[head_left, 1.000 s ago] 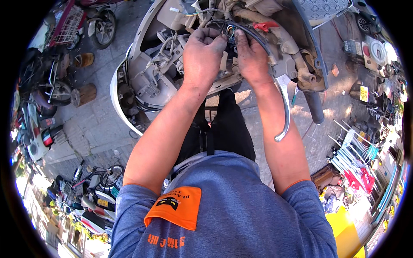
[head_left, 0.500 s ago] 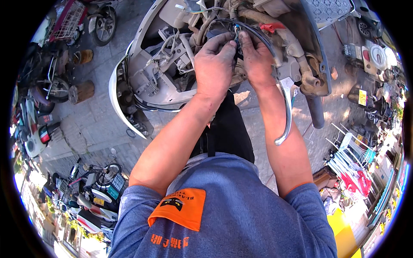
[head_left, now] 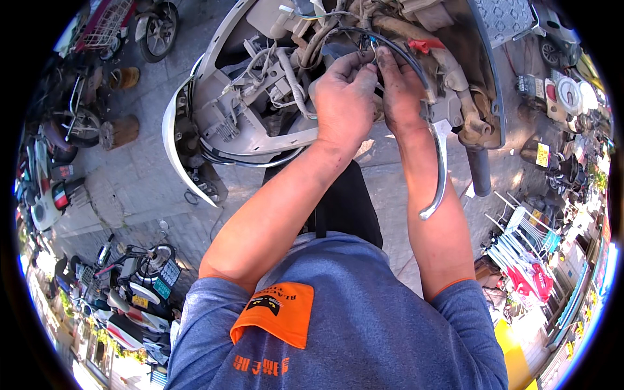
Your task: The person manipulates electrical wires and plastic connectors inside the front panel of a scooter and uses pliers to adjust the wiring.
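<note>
My left hand [head_left: 344,107] and right hand [head_left: 404,97] are close together at a dismantled scooter's front [head_left: 231,117], their fingertips pinched around thin wires [head_left: 373,43]. The exact part between them is too small to make out. A black cable [head_left: 402,53] arches over my fingers beside a dusty metal tube [head_left: 448,68] wrapped in red tape [head_left: 424,46]. A chrome brake lever [head_left: 434,205] hangs down over my right forearm, left of a dark handgrip [head_left: 479,172]. A curved white trim piece [head_left: 171,136] is at the housing's left.
Parked scooters [head_left: 49,195] and bikes [head_left: 156,260] line the left, near two wooden stumps [head_left: 117,133]. On the right are more vehicles [head_left: 552,156], stacked white metal frames with red items [head_left: 523,257] and a yellow object [head_left: 513,354]. A patterned cushion-like surface [head_left: 504,19] is at top right.
Both hands have shifted rightward in the view, the left more so, with fingers still pinched at the wires. The scooter body also appears further right than a second ago.
</note>
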Available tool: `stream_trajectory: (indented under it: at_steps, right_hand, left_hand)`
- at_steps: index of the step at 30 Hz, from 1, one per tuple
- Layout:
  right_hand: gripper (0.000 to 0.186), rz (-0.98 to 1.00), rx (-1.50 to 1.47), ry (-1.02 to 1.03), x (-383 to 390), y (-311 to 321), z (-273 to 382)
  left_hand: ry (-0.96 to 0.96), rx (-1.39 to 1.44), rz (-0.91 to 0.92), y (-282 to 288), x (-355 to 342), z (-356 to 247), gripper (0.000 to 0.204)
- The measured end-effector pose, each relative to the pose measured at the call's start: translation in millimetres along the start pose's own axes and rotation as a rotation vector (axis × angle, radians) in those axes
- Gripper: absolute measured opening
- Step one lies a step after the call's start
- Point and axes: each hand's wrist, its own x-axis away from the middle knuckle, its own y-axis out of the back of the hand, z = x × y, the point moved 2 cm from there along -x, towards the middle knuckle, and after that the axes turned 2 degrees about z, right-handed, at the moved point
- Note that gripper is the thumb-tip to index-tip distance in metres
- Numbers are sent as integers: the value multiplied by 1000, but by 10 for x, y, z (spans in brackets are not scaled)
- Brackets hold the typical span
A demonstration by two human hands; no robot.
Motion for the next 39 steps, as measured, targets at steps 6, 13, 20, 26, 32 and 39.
stream_trajectory:
  at_steps: [6,13,20,26,32,39]
  right_hand:
    - [25,1,-81,3,16,-13,30]
    - [24,-64,33,60,97,-99,148]
    - [22,-59,-73,216,308,-290,222]
    - [13,-29,-1,149,298,-334,292]
    - [10,23,-184,109,135,-249,103]
    - [14,88,-155,98,113,-132,24]
  left_hand:
    - [-5,-42,-16,116,-91,-13,27]
    - [25,110,-37,79,-71,-52,29]
    - [195,41,112,242,-78,-163,32]
    - [189,-126,166,388,-264,-321,27]
    - [233,-88,176,403,-329,-329,20]
    - [124,-222,116,400,-308,-260,21]
